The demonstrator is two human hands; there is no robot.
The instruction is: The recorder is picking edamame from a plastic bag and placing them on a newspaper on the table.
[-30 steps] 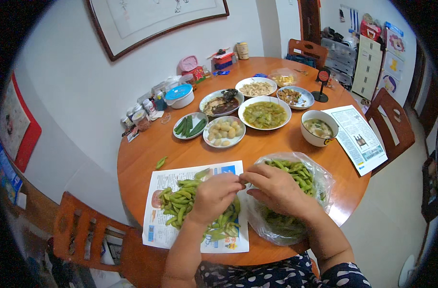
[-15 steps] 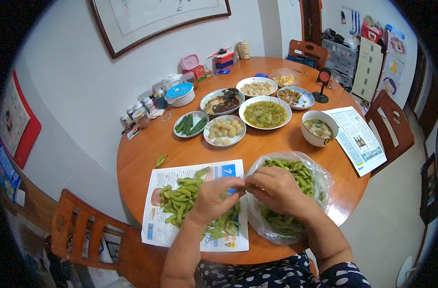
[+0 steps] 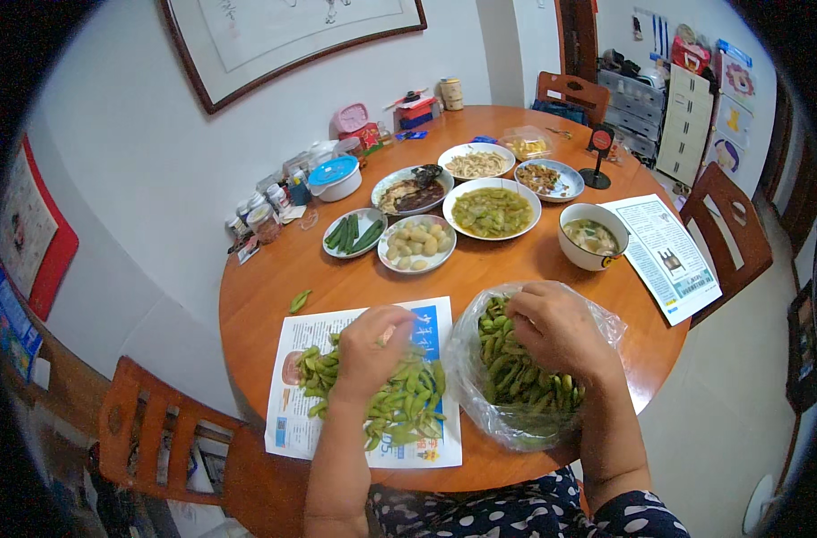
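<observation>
My left hand (image 3: 370, 350) is over a heap of green soybean pods (image 3: 410, 399) lying on a newspaper sheet (image 3: 287, 386). Its fingers are curled in and slightly blurred; whatever they hold, if anything, is hidden. Above a clear plastic bag (image 3: 466, 359) full of more pods (image 3: 534, 386), my right hand (image 3: 561, 327) bends down with its fingers drawn together. I cannot make out anything in its grip. The bag lies open beside the newspaper, at its right. One stray pod (image 3: 300, 300) rests on the wood past the paper's far left corner.
Across the round wooden table (image 3: 274, 269) stand several dishes, among them green vegetables (image 3: 493, 212), pale round pieces (image 3: 417, 242) and a soup bowl (image 3: 593, 238). Another newspaper (image 3: 668, 260) lies at the right edge. Jars and a blue-lidded container (image 3: 335, 177) line the wall side.
My hands were together between the newspaper and the bag; now they are apart. The left has moved left over the heap, the right has moved right over the bag.
</observation>
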